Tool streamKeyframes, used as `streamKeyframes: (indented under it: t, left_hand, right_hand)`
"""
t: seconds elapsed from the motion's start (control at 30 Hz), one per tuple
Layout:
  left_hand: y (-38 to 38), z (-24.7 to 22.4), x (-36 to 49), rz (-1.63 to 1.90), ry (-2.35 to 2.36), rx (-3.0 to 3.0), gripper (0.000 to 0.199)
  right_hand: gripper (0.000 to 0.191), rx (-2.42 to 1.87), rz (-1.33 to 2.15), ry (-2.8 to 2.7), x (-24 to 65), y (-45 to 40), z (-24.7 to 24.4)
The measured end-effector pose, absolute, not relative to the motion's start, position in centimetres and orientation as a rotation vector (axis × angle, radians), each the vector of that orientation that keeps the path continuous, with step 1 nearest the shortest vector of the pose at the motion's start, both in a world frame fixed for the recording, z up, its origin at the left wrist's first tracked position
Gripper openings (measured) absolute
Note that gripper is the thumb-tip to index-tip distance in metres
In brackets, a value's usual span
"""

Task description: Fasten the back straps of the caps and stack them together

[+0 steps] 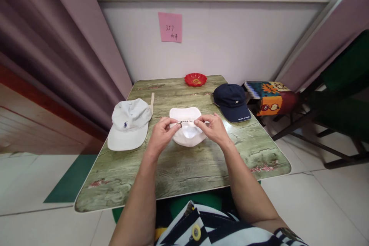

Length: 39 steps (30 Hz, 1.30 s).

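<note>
A white baseball cap (188, 138) lies at the middle of the table, its brim pointing away from me. My left hand (162, 132) pinches the left part of the cap's back strap between thumb and fingers. On the other side, my right hand (213, 127) pinches the right part of the same strap. Dark lettering shows on the cap between my hands. A pale grey cap (130, 121) with a small dark logo and a loose strap sits to the left. At the right rests a navy cap (232, 102), its brim toward me.
A red scalloped dish (196, 80) stands at the table's (190, 177) far edge by the wall. A pink note (170, 27) is stuck on that wall. Beyond the right edge are a stool with a patterned cover (273, 100) and dark green chairs (331, 111). Purple curtains (66, 27) hang on the left.
</note>
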<state>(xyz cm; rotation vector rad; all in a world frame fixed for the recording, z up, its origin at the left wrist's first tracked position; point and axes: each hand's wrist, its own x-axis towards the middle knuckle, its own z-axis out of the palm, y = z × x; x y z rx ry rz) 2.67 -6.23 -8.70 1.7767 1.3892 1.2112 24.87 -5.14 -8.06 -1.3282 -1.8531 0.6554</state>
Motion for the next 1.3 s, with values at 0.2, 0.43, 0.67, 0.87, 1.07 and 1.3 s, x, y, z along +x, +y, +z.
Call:
streamKeyframes:
  t: [0.2, 0.43, 0.67, 0.87, 1.07, 1.3]
  left_hand:
    - [-6.4, -8.2, 2.1, 1.127, 1.314, 1.862, 0.019]
    - [-6.7, -8.1, 1.9, 1.135, 1.269, 1.796, 0.028]
    - [-6.8, -8.4, 3.8, 1.386, 1.383, 1.589, 0.042]
    - [-6.9, -8.6, 4.6, 1.226, 1.406, 1.263, 0.048]
    - [-7.3, -8.5, 5.1, 1.241, 1.218, 0.936, 0.049]
    - [-7.6, -8.0, 5.8, 1.322, 1.161, 0.908, 0.04]
  right_hand:
    - [0.023, -1.279, 0.7, -1.896, 25.1, -5.3, -8.0]
    - [0.02, -1.258, 0.651, -1.919, 24.5, -5.8, -7.5]
    - [0.016, -1.273, 0.589, -1.89, 22.7, -6.2, -7.6]
    - [0.016, -1.294, 0.605, -1.85, 22.5, -6.3, -8.0]
    - [0.016, -1.294, 0.642, -1.853, 22.5, -6.5, -7.8]
    - [0.015, -1.299, 0.658, -1.834, 22.3, -6.7, -7.7]
